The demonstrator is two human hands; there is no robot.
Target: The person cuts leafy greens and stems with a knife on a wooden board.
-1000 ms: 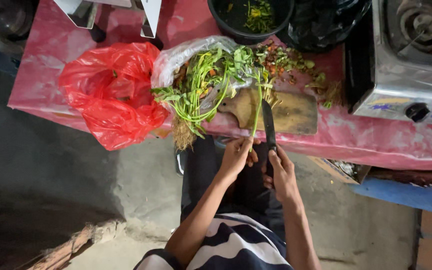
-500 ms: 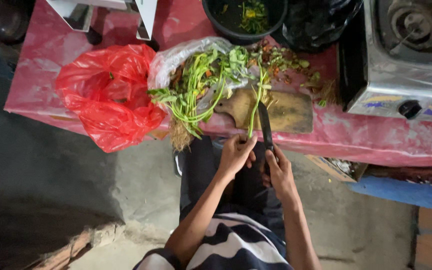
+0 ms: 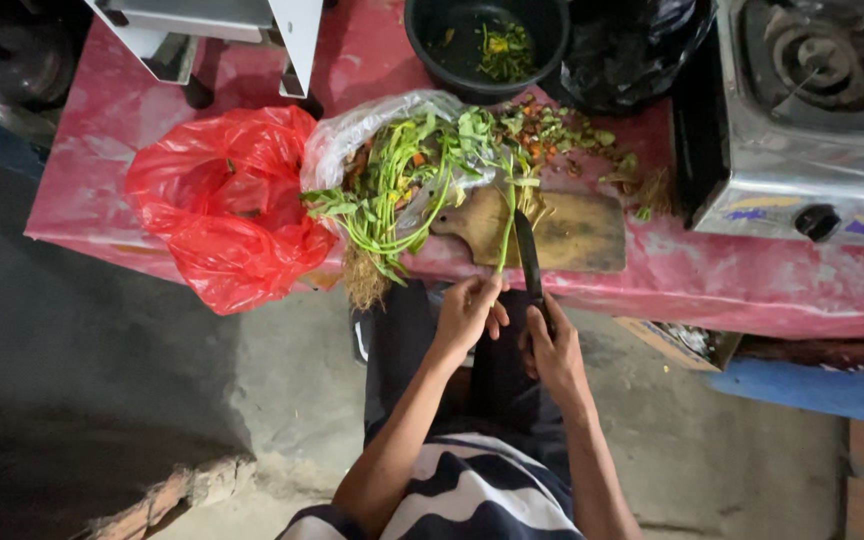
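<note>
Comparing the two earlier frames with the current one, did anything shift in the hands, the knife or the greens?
Little changed. The left hand keeps pinching the green stem at the table edge, and the right hand still grips the knife, blade lying over the wooden cutting board. The hands sit marginally lower than before. The red bag, pile of greens and black bowl stayed put.

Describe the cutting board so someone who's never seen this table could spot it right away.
On the pink table, look at the near edge left of the steel gas stove. The wooden cutting board lies there under the knife, the only flat brown slab, beside loose green stalks.
</note>
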